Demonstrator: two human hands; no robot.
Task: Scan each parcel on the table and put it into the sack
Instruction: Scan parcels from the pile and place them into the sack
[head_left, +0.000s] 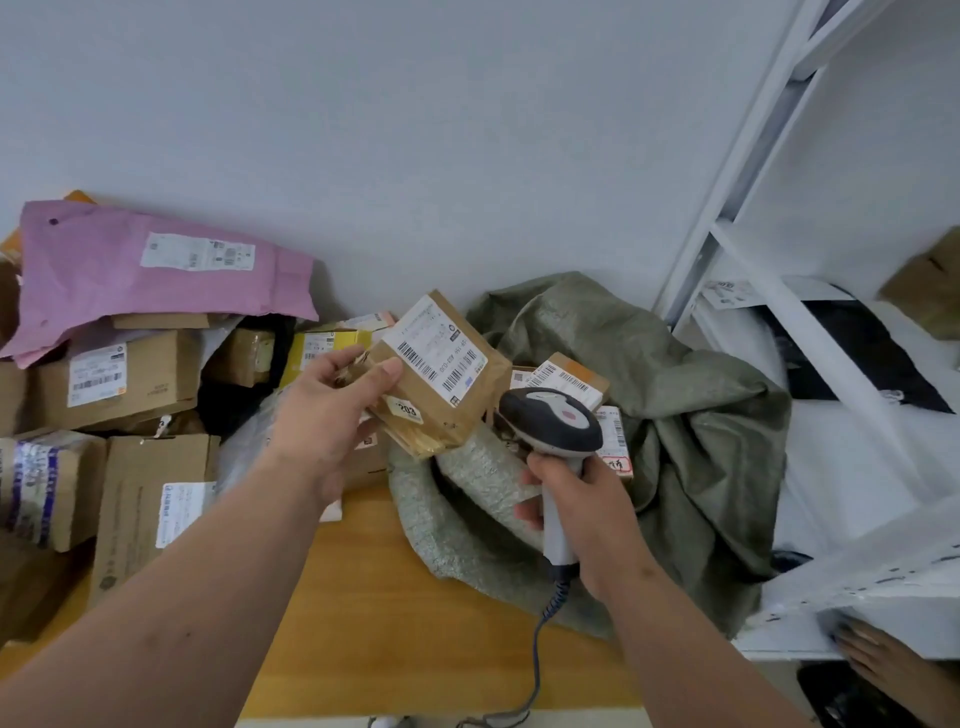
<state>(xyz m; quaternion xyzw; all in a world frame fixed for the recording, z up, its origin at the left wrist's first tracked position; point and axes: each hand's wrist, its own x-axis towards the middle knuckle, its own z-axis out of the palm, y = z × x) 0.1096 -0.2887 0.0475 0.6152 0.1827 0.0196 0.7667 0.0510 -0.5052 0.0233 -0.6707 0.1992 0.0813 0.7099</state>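
Scan step: left hand (332, 410) grips brown parcel (441, 374), label up; right hand (587, 499) holds barcode scanner (553, 421). Next, likely drop into sack (649, 374).

A plain pale grey wall (415, 130) fills the upper part of the view. On the right stands a white metal shelving rack (748, 171) with slanted uprights and crossbars. On its shelf lie a black bag (862, 358), a white bag (852, 457) below it and a brown package (930, 286) at the far right edge; a white paper label (724, 292) sits near the rack's upright. Lower right, a white plastic sheet printed with dark marks (883, 577) hangs over the shelf edge. Beneath it a bare foot of another person (878, 654) shows, beside something dark (836, 696) on the floor
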